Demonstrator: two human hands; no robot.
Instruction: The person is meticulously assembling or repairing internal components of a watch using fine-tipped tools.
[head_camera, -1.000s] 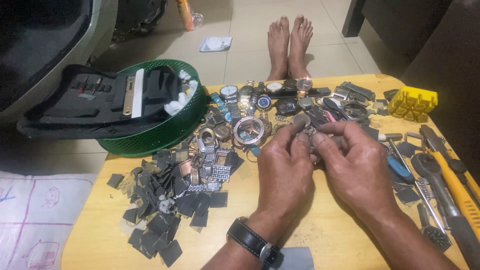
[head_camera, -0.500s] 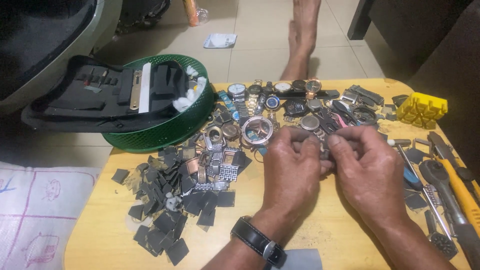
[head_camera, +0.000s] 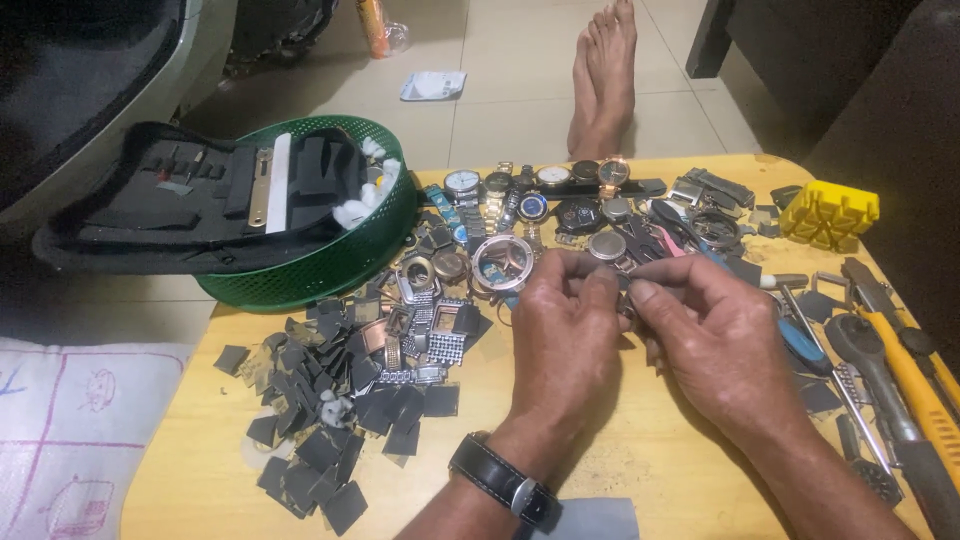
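Observation:
My left hand (head_camera: 565, 335) and my right hand (head_camera: 715, 335) meet over the middle of a yellow wooden table (head_camera: 620, 470). Their fingertips pinch a small metal watch part (head_camera: 622, 285) between them; most of it is hidden by the fingers. A black wristwatch (head_camera: 500, 480) is strapped on my left wrist. Just beyond the hands lies a row of wristwatches and watch cases (head_camera: 540, 195). A round case with a pink ring (head_camera: 502, 262) sits close to my left fingers.
A green basket (head_camera: 330, 265) holding an open black tool case (head_camera: 200, 205) stands at the back left. Several dark square pads (head_camera: 330, 420) lie at the left. Screwdrivers and tools (head_camera: 880, 360) and a yellow block (head_camera: 828, 212) are at the right. Bare feet (head_camera: 605, 75) rest beyond the table.
The view has shifted slightly, so things sit lower in the frame. Both hands stay together over the table, working the small part with little change in grip.

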